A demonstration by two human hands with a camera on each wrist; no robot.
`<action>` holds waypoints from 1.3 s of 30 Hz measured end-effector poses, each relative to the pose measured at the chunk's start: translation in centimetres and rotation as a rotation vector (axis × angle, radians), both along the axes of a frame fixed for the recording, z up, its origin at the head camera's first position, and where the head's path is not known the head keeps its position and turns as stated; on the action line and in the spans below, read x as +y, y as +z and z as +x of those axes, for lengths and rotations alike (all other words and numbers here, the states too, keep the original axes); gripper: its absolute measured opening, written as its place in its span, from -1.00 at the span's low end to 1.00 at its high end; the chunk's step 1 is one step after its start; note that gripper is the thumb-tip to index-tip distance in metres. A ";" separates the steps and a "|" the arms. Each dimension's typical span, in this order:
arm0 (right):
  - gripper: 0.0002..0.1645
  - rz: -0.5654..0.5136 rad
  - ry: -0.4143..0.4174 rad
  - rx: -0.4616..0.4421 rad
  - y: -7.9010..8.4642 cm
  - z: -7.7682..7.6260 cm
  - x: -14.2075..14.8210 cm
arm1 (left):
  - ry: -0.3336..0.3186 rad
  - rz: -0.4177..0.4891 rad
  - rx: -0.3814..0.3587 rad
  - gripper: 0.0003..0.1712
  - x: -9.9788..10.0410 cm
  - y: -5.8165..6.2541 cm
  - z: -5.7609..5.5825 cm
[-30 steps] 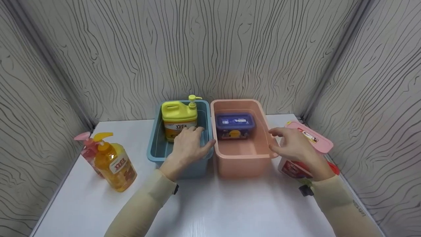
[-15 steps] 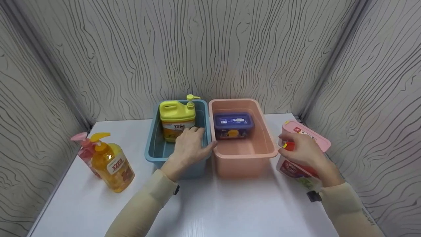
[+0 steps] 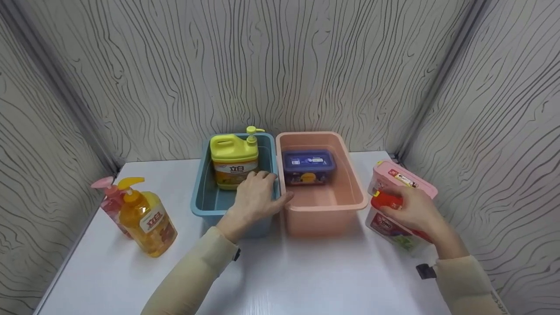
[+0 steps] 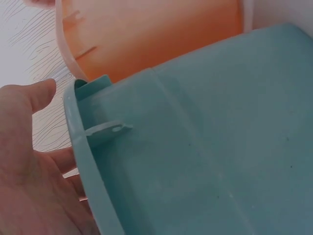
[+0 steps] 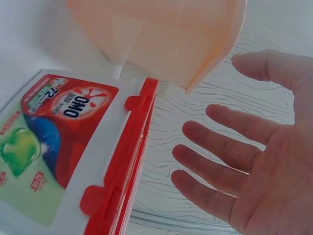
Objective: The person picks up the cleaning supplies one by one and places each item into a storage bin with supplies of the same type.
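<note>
My left hand (image 3: 253, 200) lies over the front right rim of the blue bin (image 4: 205, 147), fingers relaxed. In the left wrist view its fingers pass beyond the rim and the thumb stands apart from it. Inside that bin stands a yellow-capped jug (image 3: 235, 151) with a pump. My right hand (image 3: 418, 211) is over the red lid of an OMO laundry capsule box (image 5: 73, 105). The right wrist view has this hand's fingers (image 5: 220, 152) spread beside the lid, holding nothing. Behind that box is a pink-lidded box (image 3: 409, 180), partly covered.
The pink bin (image 3: 323, 221) stands against the blue one and contains a purple-lidded box (image 3: 309, 161). On the left are an amber pump bottle (image 3: 151, 229) and a pink pump bottle (image 3: 111, 199). Patterned panels (image 3: 280, 65) enclose the white table (image 3: 280, 271) at the back and sides.
My right hand has moved right and down, from the pink bin's right rim to over the red-lidded box. The left hand stays at the blue bin's rim.
</note>
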State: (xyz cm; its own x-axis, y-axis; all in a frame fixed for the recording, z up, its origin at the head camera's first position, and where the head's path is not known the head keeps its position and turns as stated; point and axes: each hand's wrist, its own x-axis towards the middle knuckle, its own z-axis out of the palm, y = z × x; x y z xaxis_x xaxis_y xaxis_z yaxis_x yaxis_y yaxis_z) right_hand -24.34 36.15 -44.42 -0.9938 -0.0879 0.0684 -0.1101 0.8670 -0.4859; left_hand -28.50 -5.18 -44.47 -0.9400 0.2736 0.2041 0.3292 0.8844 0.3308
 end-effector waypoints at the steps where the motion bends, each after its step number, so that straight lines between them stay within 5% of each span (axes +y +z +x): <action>1: -0.11 0.001 -0.006 -0.003 -0.1 0.1 0.2 | 0.001 -0.001 -0.007 -0.06 0.0 0.0 0.0; 23: -0.03 0.004 0.009 -0.002 -2.1 1.6 3.3 | -0.076 -0.015 -0.105 0.27 0.5 -1.7 -0.5; 39: -0.01 0.050 -0.027 -0.037 -2.9 1.5 4.2 | -0.178 -0.098 -0.139 0.30 0.3 -2.3 -0.7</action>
State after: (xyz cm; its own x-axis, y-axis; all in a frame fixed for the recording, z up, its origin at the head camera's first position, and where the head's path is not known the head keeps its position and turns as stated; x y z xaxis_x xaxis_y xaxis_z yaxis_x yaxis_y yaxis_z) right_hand -22.82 40.35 -47.36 -0.9976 -0.0633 0.0275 -0.0690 0.8927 -0.4454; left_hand -29.22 -4.90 -46.77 -0.8923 0.4496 0.0406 0.4403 0.8467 0.2988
